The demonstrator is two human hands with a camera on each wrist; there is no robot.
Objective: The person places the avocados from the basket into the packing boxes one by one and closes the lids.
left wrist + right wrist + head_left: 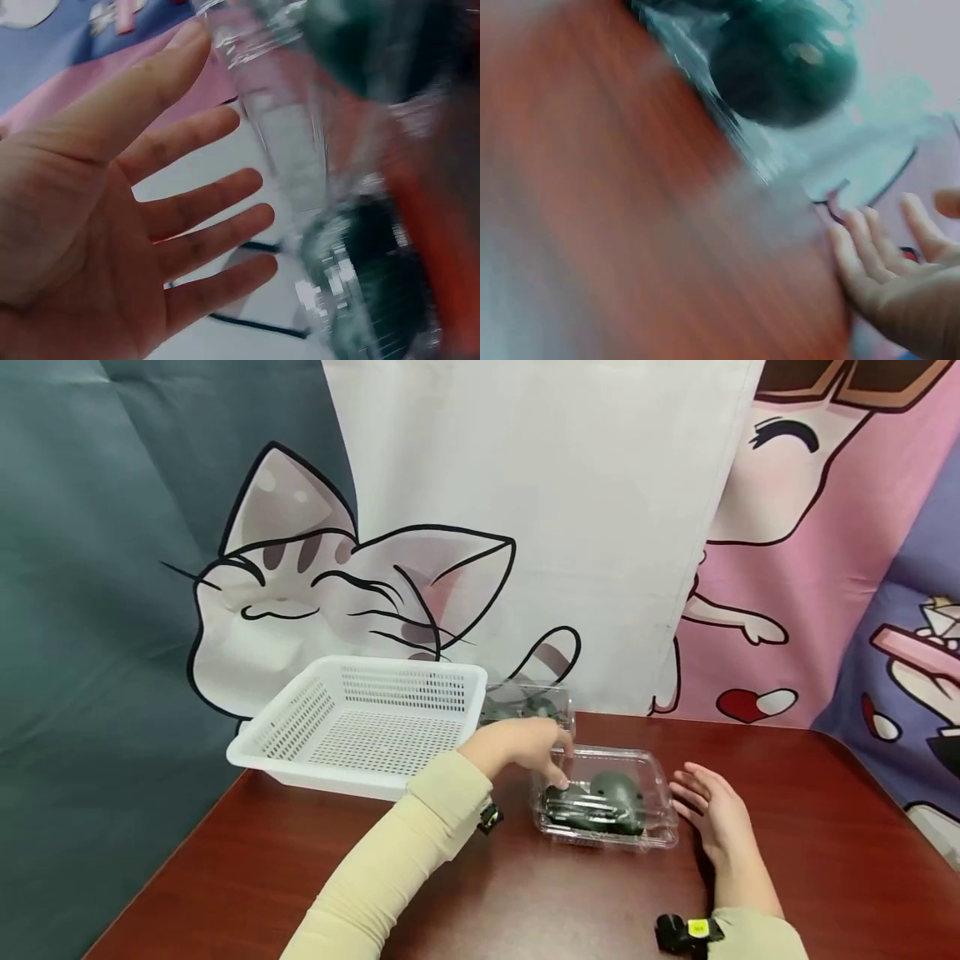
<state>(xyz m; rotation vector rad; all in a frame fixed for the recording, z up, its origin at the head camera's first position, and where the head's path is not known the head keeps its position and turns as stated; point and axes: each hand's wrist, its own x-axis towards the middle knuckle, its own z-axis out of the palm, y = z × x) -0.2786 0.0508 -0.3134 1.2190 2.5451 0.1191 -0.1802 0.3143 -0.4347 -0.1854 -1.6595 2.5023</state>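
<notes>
A clear plastic box (660,839) stands on the table with dark green, smooth fruits (617,797) inside that look like avocados. My left hand (525,747) is over the box's left end, its thumb and fingers spread near the rim. In the left wrist view, the fingers of this hand (172,202) extend beside the clear plastic, with nothing between them and the thumb. At the box's right side is my right hand (712,810), fingers apart and gently bent, holding nothing. The right wrist view shows that hand (907,285) off the box's edge, with one round green fruit (784,67).
Behind my left hand stands a second clear box (558,693) with dark green contents, partly hidden. A white perforated basket (258,752) sits to the left. The reddish-brown table (570,902) meets a printed cartoon cloth (600,527) at the back.
</notes>
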